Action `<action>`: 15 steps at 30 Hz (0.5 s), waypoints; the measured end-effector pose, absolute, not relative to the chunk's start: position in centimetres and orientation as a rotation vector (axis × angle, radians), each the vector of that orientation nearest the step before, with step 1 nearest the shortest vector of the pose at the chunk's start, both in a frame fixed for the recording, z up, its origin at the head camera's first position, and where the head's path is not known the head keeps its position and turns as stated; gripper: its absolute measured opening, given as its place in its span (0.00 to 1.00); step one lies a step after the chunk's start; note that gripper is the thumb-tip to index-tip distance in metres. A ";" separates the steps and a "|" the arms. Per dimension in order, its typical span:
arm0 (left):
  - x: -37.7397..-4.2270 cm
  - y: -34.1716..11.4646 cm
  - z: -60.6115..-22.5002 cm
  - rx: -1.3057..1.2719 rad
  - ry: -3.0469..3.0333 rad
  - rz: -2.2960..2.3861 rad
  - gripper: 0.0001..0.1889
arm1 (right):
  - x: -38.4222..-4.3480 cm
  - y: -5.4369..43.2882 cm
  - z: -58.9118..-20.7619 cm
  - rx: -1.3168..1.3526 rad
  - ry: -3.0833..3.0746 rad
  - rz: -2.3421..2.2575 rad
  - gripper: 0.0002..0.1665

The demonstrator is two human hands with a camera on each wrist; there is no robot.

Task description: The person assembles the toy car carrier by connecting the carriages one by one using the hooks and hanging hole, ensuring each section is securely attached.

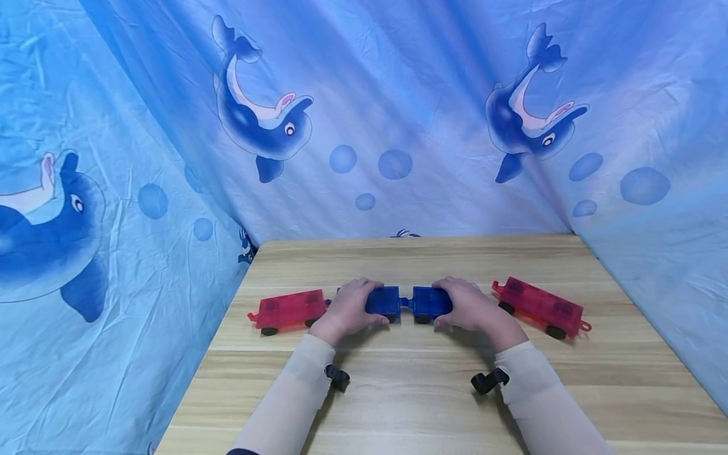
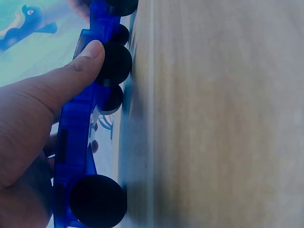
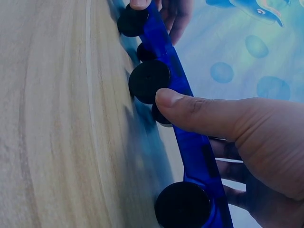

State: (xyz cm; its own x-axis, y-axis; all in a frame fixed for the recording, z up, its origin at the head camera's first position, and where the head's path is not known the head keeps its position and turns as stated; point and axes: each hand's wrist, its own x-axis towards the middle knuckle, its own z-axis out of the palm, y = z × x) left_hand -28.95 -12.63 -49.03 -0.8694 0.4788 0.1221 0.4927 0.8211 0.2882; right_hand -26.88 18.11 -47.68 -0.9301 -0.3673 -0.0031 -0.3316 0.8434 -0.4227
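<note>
Two translucent blue toy train cars with black wheels meet end to end near the middle of the table. My left hand (image 1: 351, 306) grips the left blue car (image 1: 384, 301), thumb on its near side and fingers over the far side. My right hand (image 1: 469, 306) holds the right blue car (image 1: 428, 301) in the same way. Between them the couplings touch or overlap; whether they are hooked cannot be told. In the left wrist view, a wheel (image 2: 98, 201) stands close to the tabletop. The right wrist view shows my thumb beside another wheel (image 3: 150, 81).
A red toy car (image 1: 291, 308) stands left of my left hand, its coupling close to the left blue car's rear. Another red car (image 1: 543, 305) sits angled beyond my right hand. The wooden table (image 1: 409, 392) meets a blue dolphin-print cloth (image 1: 398, 208) at the back.
</note>
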 end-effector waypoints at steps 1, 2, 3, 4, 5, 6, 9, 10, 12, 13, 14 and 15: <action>-29.0 -12.6 -49.0 -0.787 -2.956 -0.482 0.46 | -26.9 18.1 -47.7 -0.558 2.935 -0.651 0.52; -29.0 -12.6 -49.0 -0.785 -2.957 -0.481 0.46 | -26.9 18.1 -47.7 -0.559 2.934 -0.652 0.52; -29.0 -12.6 -49.0 -0.783 -2.957 -0.482 0.46 | -26.9 18.1 -47.7 -0.557 2.934 -0.654 0.52; -29.0 -12.6 -49.0 -0.780 -2.958 -0.484 0.46 | -26.9 18.1 -47.7 -0.556 2.934 -0.654 0.52; -29.0 -12.7 -49.0 -0.777 -2.959 -0.490 0.46 | -26.9 18.1 -47.7 -0.555 2.933 -0.654 0.52; -29.0 -12.7 -49.0 -0.774 -2.960 -0.496 0.46 | -26.9 18.1 -47.7 -0.553 2.932 -0.655 0.52; -29.1 -12.7 -49.1 -0.766 -2.963 -0.509 0.47 | -27.0 18.1 -47.7 -0.551 2.931 -0.653 0.52; -29.1 -12.7 -49.2 -0.766 -2.962 -0.511 0.47 | -27.0 18.1 -47.7 -0.553 2.931 -0.653 0.52; -29.1 -12.8 -49.2 -0.766 -2.959 -0.518 0.47 | -27.0 18.1 -47.7 -0.552 2.930 -0.654 0.52; -29.1 -12.8 -49.3 -0.767 -2.957 -0.524 0.47 | -27.0 18.1 -47.7 -0.552 2.931 -0.653 0.52; -29.2 -12.8 -49.3 -0.768 -2.956 -0.529 0.47 | -27.0 18.1 -47.7 -0.552 2.932 -0.654 0.52; -29.2 -12.8 -49.3 -0.768 -2.956 -0.533 0.47 | -27.0 18.1 -47.7 -0.554 2.933 -0.655 0.52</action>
State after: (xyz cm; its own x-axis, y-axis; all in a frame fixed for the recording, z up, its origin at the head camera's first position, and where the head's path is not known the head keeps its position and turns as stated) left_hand -29.19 -12.83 -49.26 -0.8763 0.4652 0.1249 0.4795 0.8181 0.3174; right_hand -27.00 18.12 -47.71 -0.9307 -0.3656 -0.0045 -0.3289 0.8427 -0.4263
